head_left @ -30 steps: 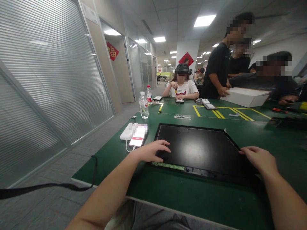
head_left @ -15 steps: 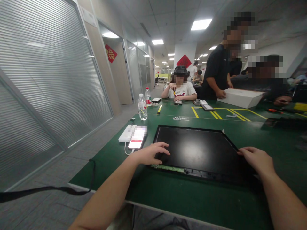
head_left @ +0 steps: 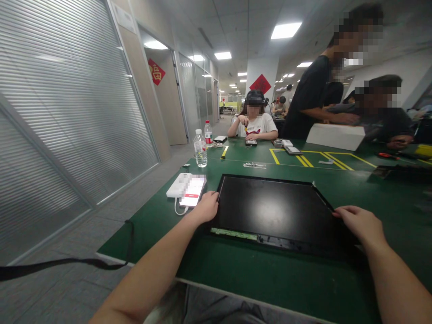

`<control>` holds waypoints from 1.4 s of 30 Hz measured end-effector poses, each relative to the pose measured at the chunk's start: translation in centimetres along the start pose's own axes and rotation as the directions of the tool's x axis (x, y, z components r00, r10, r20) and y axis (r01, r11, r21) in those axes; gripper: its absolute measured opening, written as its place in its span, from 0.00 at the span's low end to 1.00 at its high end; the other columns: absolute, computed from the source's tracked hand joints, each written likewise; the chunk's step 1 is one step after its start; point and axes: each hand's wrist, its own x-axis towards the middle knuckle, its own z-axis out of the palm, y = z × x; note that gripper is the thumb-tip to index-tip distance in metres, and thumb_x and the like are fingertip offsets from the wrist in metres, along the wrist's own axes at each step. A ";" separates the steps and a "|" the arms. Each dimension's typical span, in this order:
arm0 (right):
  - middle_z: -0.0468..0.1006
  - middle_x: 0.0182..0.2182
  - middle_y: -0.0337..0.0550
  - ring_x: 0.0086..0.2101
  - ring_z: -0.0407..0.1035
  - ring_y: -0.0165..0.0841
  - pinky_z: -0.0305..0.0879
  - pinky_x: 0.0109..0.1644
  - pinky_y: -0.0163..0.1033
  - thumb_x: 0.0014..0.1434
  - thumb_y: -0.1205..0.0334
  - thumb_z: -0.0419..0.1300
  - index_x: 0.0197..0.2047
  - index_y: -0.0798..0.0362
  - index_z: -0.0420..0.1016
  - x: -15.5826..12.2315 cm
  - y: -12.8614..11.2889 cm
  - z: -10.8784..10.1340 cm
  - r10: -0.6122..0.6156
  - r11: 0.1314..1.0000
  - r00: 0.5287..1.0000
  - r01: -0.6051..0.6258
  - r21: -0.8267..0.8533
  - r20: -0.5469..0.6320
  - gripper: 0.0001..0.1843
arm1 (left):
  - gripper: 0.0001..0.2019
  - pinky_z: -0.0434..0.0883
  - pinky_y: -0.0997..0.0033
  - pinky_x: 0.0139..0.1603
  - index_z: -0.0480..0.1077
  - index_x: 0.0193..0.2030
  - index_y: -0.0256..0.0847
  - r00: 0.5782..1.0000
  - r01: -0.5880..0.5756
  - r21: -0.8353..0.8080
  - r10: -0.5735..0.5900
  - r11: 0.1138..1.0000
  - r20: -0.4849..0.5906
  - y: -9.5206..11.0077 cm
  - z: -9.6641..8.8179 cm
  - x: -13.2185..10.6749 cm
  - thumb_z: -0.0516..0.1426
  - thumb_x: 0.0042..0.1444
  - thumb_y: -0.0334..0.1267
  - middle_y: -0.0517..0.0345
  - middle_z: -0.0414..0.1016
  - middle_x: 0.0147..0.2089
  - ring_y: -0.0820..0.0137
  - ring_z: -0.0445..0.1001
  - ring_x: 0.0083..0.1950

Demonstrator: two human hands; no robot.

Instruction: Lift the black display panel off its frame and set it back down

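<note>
A black flat display panel [head_left: 270,209] lies screen up on the green table [head_left: 270,283] in front of me. Along its near edge a green circuit board strip [head_left: 232,234] shows. My left hand [head_left: 207,207] is at the panel's left edge, its fingers curled over the rim and closed on it. At the opposite edge my right hand [head_left: 361,225] pinches the right rim between thumb and fingers. The undersides of both grips are hidden.
Left of the panel lie a lit phone [head_left: 192,191] and a white power bank [head_left: 176,185], joined by a cable. Water bottles [head_left: 200,150] stand behind them. Across the table a seated person [head_left: 254,121] works, and a standing person [head_left: 313,96] leans over a white box [head_left: 335,136].
My left hand has moved left from over the screen to the panel's left edge and closed there. My right hand stays on the right rim. The standing person's arm has reached across the box.
</note>
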 end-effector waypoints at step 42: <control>0.85 0.45 0.50 0.42 0.77 0.50 0.69 0.40 0.48 0.52 0.49 0.60 0.42 0.46 0.84 1.3 1.2 0.4 0.029 0.998 0.999 -0.027 -0.060 0.035 0.18 | 0.17 0.64 0.48 0.69 0.78 0.51 0.27 0.999 0.045 0.192 -0.045 0.980 -0.003 0.2 0.6 0.1 0.49 0.66 0.29 0.28 0.77 0.58 0.44 0.71 0.66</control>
